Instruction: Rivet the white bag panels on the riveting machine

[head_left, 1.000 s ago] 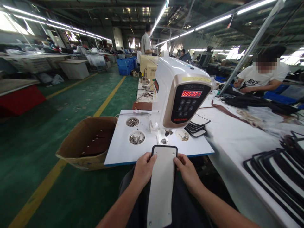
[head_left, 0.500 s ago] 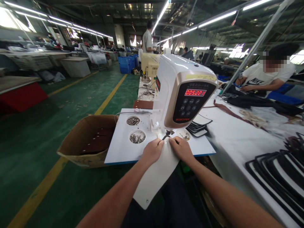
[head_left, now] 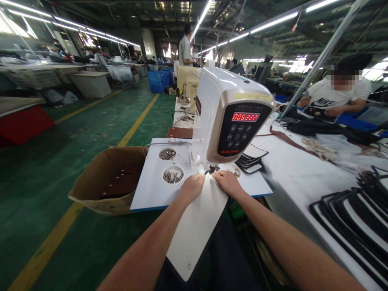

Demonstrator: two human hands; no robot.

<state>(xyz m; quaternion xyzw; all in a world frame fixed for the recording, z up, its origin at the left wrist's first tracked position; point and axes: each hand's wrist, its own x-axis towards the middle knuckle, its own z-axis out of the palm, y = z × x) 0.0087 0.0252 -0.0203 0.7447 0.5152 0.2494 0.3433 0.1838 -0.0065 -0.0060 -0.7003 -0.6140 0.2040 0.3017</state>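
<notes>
A white panel with dark edging (head_left: 198,226) hangs down toward my lap, a metal rivet near its lower tip. My left hand (head_left: 192,186) is closed on the panel's upper left edge, and my right hand (head_left: 226,182) grips its upper right edge. Both hands hold that end right under the head of a white riveting machine (head_left: 212,101). The red display (head_left: 245,117) reads 005222. Between my fingers and the machine's dark metal tooling (head_left: 214,169), the panel's far end is partly hidden.
Metal fasteners fill round wells (head_left: 173,175) in the white work plate (head_left: 148,186). A cardboard box (head_left: 87,178) with brown pieces stands left. Black-edged panels (head_left: 348,218) are stacked on the right table; a smaller stack (head_left: 250,161) lies beside the machine. A co-worker (head_left: 342,93) sits at right.
The display has gone from 005221 to 005222. The panel's upper end has moved slightly farther under the machine head, and its lower tip hangs lower. Both hands keep their hold.
</notes>
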